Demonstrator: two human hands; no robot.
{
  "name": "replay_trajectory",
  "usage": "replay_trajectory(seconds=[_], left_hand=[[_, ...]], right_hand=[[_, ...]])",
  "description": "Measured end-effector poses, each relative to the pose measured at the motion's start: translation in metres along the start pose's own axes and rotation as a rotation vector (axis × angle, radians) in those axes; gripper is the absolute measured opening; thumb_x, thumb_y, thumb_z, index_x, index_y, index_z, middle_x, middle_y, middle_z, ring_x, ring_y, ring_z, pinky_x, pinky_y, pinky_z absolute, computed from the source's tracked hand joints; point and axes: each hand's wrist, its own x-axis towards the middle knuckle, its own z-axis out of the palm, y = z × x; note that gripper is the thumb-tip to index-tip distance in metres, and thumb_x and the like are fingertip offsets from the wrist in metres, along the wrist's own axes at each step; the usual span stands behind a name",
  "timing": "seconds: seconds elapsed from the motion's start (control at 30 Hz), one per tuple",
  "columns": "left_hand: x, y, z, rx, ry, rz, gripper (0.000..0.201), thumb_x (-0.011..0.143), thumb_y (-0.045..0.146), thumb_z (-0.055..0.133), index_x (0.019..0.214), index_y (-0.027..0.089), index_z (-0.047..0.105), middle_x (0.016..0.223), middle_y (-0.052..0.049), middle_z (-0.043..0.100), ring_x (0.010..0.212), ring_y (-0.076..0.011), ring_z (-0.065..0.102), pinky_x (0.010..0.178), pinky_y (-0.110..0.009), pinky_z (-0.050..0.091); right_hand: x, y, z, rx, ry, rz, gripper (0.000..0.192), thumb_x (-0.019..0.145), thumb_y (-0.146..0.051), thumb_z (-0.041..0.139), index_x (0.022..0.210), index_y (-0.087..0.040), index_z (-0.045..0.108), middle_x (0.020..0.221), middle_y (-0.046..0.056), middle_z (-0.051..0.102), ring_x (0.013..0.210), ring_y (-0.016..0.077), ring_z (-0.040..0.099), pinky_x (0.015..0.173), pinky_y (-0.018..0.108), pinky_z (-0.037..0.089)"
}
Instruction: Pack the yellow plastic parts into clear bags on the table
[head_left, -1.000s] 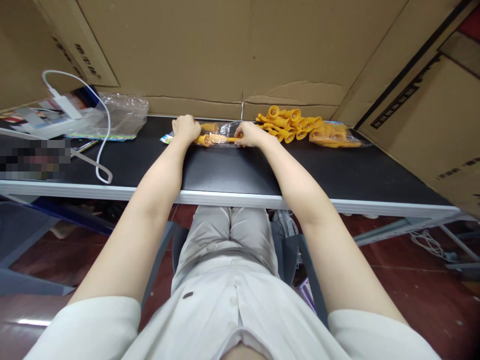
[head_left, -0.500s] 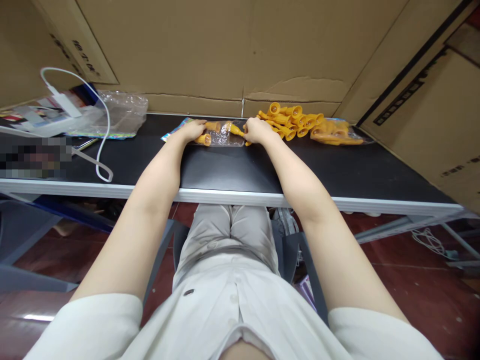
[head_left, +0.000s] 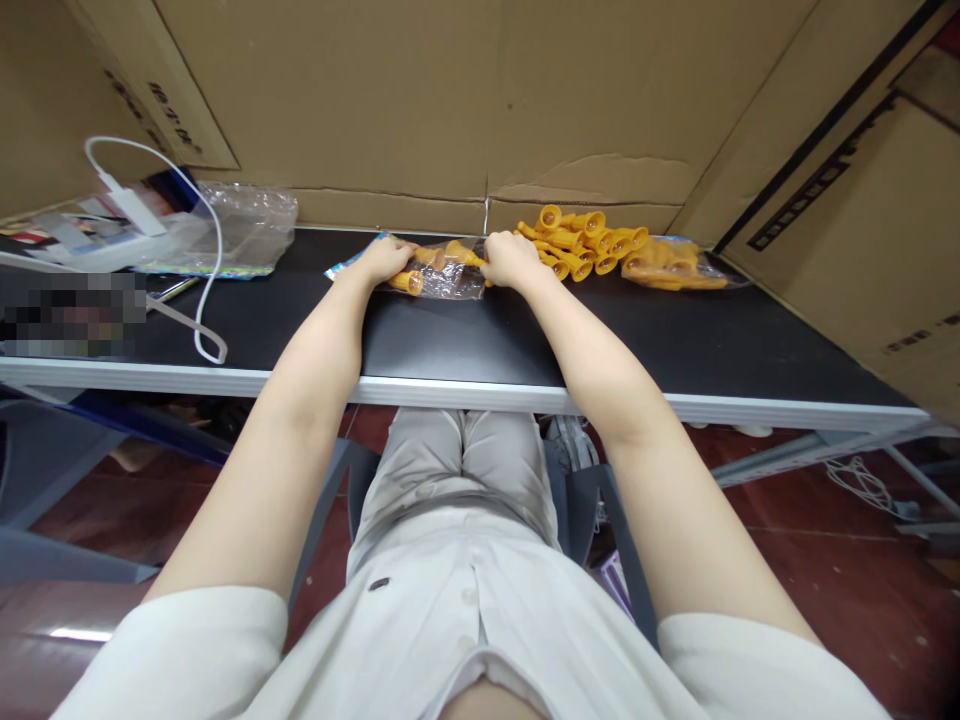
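Head view: left hand (head_left: pixel 386 260) and right hand (head_left: pixel 510 262) both grip the clear bag (head_left: pixel 450 277) of orange pieces — now drawn slightly nearer the loose pile (head_left: pixel 581 245) — bagging appears ongoing.

One camera sits on the person's head. It looks forward and down, over both arms, at the black table (head_left: pixel 675 350) close by. Cardboard walls (head_left: pixel 450 100) stand behind the table.

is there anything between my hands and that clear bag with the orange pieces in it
Nothing visible. Your left hand and right hand are both already on the clear bag, one at each end; the loose orange pieces lie off to the right.
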Motion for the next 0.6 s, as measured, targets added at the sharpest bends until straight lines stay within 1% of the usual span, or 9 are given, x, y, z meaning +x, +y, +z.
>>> replay_trajectory(seconds=[0.1,0.2,0.27,0.37,0.5,0.6], left_hand=[[-0.003,0.003,-0.002,-0.045,-0.035,-0.020,0.061,0.105,0.021,0.043,0.158,0.016,0.072,0.160,-0.007,0.070,0.148,-0.0317,0.064,0.125,-0.033,0.047],[-0.006,0.004,-0.004,-0.078,-0.029,-0.046,0.059,0.106,0.022,0.045,0.157,0.017,0.073,0.158,-0.007,0.071,0.148,-0.0322,0.064,0.127,-0.035,0.047],[-0.006,0.005,-0.004,-0.101,-0.026,-0.065,0.057,0.106,0.023,0.046,0.156,0.016,0.073,0.157,-0.009,0.072,0.148,-0.0323,0.064,0.127,-0.035,0.046],[-0.004,0.003,-0.002,-0.121,-0.013,-0.082,0.055,0.107,0.028,0.047,0.152,0.012,0.075,0.153,-0.012,0.074,0.146,-0.0324,0.066,0.125,-0.034,0.047],[0.000,-0.002,0.002,-0.140,0.008,-0.081,0.053,0.107,0.033,0.048,0.145,0.013,0.079,0.147,-0.012,0.077,0.142,-0.0323,0.068,0.122,-0.034,0.049],[0.003,-0.006,0.004,-0.156,0.011,-0.053,0.055,0.105,0.030,0.047,0.148,0.013,0.077,0.152,-0.012,0.075,0.145,-0.0325,0.066,0.124,-0.034,0.047]], right_hand=[[-0.002,-0.002,-0.004,-0.018,0.017,0.000,0.034,0.093,-0.010,0.073,0.126,-0.010,0.078,0.134,0.024,0.077,0.137,0.0491,0.070,0.122,0.068,0.053],[-0.007,-0.008,-0.010,-0.060,0.012,0.007,0.040,0.099,-0.019,0.070,0.136,-0.006,0.075,0.139,0.026,0.075,0.139,0.0487,0.069,0.121,0.066,0.054],[-0.011,-0.013,-0.014,-0.084,-0.009,0.024,0.044,0.103,-0.022,0.066,0.142,-0.003,0.072,0.142,0.027,0.074,0.142,0.0490,0.067,0.122,0.065,0.053],[-0.015,-0.019,-0.020,-0.098,-0.030,0.050,0.045,0.105,-0.019,0.063,0.145,0.000,0.070,0.146,0.029,0.071,0.144,0.0499,0.065,0.124,0.066,0.050],[-0.018,-0.022,-0.022,-0.097,-0.047,0.044,0.045,0.105,-0.018,0.063,0.145,0.000,0.071,0.146,0.029,0.072,0.146,0.0509,0.064,0.127,0.069,0.047],[-0.018,-0.025,-0.019,-0.120,-0.059,0.019,0.046,0.101,-0.015,0.065,0.145,-0.004,0.073,0.144,0.027,0.074,0.144,0.0489,0.066,0.125,0.067,0.050]])
